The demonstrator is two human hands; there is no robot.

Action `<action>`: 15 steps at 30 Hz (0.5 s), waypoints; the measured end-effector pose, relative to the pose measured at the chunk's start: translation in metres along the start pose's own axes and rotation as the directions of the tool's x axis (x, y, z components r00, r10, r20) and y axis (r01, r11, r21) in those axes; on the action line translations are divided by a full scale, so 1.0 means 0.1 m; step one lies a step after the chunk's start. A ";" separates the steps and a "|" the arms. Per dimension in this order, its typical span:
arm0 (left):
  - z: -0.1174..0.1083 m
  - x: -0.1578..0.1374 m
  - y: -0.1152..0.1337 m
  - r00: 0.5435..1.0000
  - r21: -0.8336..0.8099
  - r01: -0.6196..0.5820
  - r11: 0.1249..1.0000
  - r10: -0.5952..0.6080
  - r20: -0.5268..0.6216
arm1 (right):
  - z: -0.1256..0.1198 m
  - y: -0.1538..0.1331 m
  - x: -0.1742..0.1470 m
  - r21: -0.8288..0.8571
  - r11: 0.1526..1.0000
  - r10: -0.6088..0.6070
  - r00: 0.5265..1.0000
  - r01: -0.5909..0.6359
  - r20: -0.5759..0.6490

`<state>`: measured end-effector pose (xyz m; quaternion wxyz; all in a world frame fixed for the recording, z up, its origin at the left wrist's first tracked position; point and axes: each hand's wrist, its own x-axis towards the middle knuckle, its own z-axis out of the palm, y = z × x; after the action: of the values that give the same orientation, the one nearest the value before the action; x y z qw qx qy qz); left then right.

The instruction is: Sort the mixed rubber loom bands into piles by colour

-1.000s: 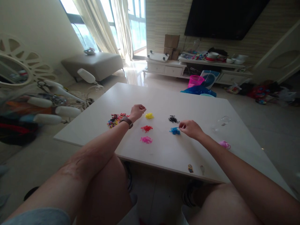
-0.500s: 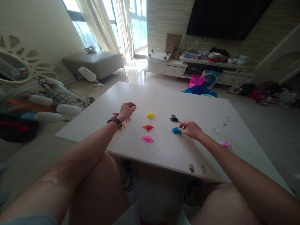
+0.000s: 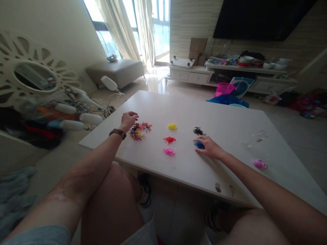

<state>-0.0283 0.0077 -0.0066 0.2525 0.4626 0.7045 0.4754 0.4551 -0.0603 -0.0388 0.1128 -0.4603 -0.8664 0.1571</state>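
As the person's thighs (image 3: 112, 204) fill the foreground, short of the red pile (image 3: 169, 140) of little bands on the white table (image 3: 158, 107), we pick up a small yellow-and-blue figure (image 3: 218, 187), nearer than that red pile and to its right. Up a touch, there's a rounded pink object (image 3: 260, 164), far right of red and slightly nearer; right in front of red comes the pink pile (image 3: 169, 152), loose and loopy. Now the action: right of the red pile, the right hand (image 3: 211, 148) is down at the blue pile (image 3: 199, 145), thumb and fingers spread apart, blue bands between them and partly covered; whether they pinch any one band, I can't tell. Left of red, the mixed heap (image 3: 139, 132) is a jumble of colours; right of red and a little beyond, there's the black pile (image 3: 198, 131), and just behind red, the yellow pile (image 3: 172, 126). And the left hand (image 3: 128, 120), brown watch (image 3: 119, 133) at its wrist, hangs by the mixed heap, left of and beyond red, fingers curled close together; can't make out whether the tips meet or hold a band. Way beyond red, to the right, a pink basket (image 3: 224, 89), then a white cabinet (image 3: 199, 78) and, higher, a dark screen (image 3: 260, 18).
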 end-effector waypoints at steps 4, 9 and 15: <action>-0.12 0.02 -0.10 0.999 0.002 0.043 0.999 -0.043 -0.021 | -0.01 -0.06 0.01 -0.015 1.000 -0.006 1.000 0.006 0.012; -0.20 -0.01 -0.11 0.996 -0.015 0.086 0.996 -0.085 0.023 | -0.05 -0.06 0.02 -0.011 1.000 -0.012 1.000 0.012 0.023; -0.27 -0.02 -0.13 0.979 0.065 0.109 0.992 -0.118 0.167 | -0.11 -0.06 0.00 -0.025 0.999 -0.027 0.995 0.030 0.096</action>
<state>-0.0543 -0.0078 -0.0075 0.3258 0.4674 0.7183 0.3993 0.4541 -0.0617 -0.0263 0.0675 -0.4413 -0.8793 0.1659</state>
